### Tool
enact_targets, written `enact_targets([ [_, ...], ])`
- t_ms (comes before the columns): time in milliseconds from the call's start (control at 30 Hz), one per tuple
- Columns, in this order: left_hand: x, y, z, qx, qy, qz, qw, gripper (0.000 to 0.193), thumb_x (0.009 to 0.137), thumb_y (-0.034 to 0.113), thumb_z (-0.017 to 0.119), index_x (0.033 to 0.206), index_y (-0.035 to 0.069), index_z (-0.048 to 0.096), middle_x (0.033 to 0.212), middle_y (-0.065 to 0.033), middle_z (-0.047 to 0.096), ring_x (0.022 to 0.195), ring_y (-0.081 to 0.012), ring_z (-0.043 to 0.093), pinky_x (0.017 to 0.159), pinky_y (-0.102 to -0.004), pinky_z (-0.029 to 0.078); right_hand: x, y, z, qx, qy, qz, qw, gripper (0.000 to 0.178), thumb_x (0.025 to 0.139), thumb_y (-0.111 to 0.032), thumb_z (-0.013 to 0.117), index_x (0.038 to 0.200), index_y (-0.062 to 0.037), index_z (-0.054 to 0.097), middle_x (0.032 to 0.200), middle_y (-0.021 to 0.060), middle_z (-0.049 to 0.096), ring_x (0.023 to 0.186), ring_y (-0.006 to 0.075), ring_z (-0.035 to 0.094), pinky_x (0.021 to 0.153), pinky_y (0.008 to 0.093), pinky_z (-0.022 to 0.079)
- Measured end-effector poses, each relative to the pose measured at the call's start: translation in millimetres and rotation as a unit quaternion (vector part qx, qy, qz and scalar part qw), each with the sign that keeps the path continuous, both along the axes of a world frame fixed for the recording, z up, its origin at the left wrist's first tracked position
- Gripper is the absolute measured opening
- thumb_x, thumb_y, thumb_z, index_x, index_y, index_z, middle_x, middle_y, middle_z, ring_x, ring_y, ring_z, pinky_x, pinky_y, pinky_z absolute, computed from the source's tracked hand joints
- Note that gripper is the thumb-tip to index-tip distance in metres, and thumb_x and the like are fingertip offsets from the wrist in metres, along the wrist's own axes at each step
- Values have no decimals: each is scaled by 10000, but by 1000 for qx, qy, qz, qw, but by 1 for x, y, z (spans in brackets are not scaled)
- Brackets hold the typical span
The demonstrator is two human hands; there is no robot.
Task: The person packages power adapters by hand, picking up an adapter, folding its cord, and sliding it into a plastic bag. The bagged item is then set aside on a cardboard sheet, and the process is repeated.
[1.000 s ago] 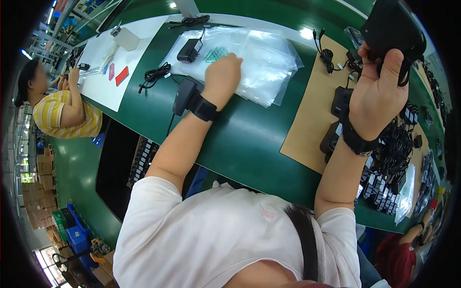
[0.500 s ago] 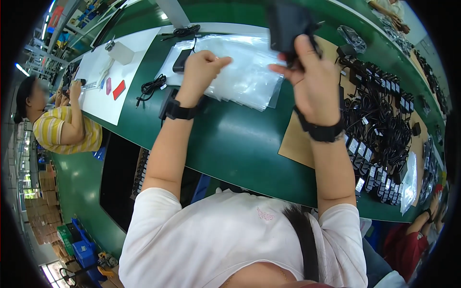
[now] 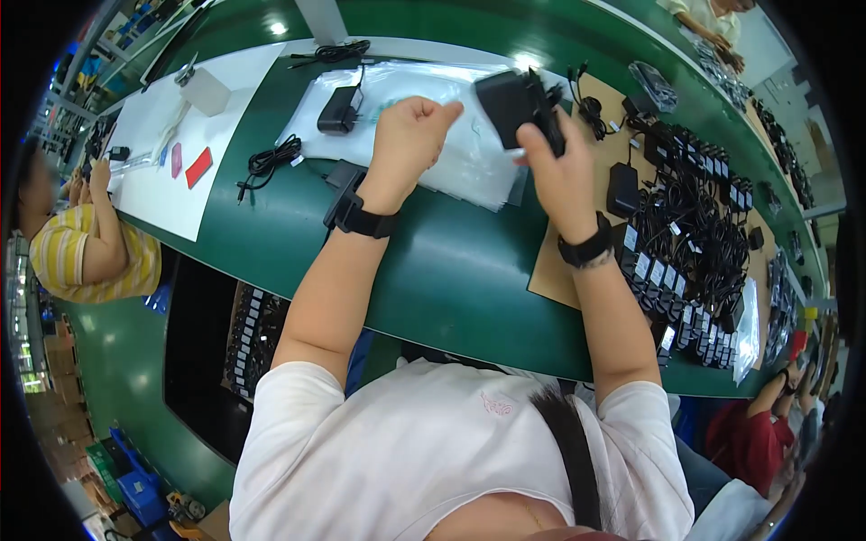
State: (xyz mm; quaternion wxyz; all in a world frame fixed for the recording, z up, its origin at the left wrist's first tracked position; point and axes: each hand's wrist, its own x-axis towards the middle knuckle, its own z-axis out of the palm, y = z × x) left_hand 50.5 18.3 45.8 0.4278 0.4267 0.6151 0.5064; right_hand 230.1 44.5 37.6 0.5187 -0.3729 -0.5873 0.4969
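Observation:
My right hand (image 3: 564, 171) grips a black power adapter (image 3: 505, 108) with its dark cord bunched beside it, held up over the right end of a pile of clear plastic bags (image 3: 487, 176). Slightly blurred, the adapter hides part of the pile behind it. My left hand (image 3: 410, 140) is closed above the bags, thumb pressed to the curled fingers; whether anything thin is pinched there I cannot make out. Left of it, another black adapter (image 3: 338, 110) rests on the bags. A coiled black cable (image 3: 271, 158) lies on the green table (image 3: 442, 279) near the pile's left edge.
Many black adapters with cords (image 3: 686, 225) cover brown cardboard (image 3: 559, 266) at the right. At the left, a white sheet (image 3: 194, 212) bears a bottle (image 3: 204, 92) and a red card (image 3: 199, 168). A person in a yellow striped shirt (image 3: 90, 248) works beyond it.
My right hand has brought the adapter down and left, closer to my left hand. My left hand stays closed and has shifted slightly right in the picture. The whole view has moved a little.

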Motion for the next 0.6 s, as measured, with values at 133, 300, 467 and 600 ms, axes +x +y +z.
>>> enact_targets([
  [133,-6,-4,6,69,-161,32,984,262,788,229,653,698,4,553,540,-9,512,451,-57,440,400,-205,328,-10,-18,0,368,-372,-12,852,469,753,-146,658,1135,27,447,889,187,537,814,349,529,692,379,441],
  [300,11,-13,4,178,68,-10,982,225,774,183,661,748,-19,565,592,-29,566,511,-73,497,474,-206,395,-24,-26,-1,339,-478,-16,810,392,727,-116,641,1039,38,461,818,174,534,777,326,536,678,385,459],
  [467,28,-25,1,221,227,2,949,206,746,173,697,755,8,575,597,-69,595,510,-92,538,479,-219,423,-28,-10,-13,283,-490,-40,823,217,746,-147,600,846,25,513,755,163,550,747,306,559,635,362,480],
  [600,36,-28,-1,372,272,56,886,147,741,121,690,750,26,578,608,-97,604,491,-152,577,457,-242,435,-27,-14,-18,324,-513,-8,795,181,736,-130,587,813,22,528,721,181,557,690,331,567,610,398,478],
])
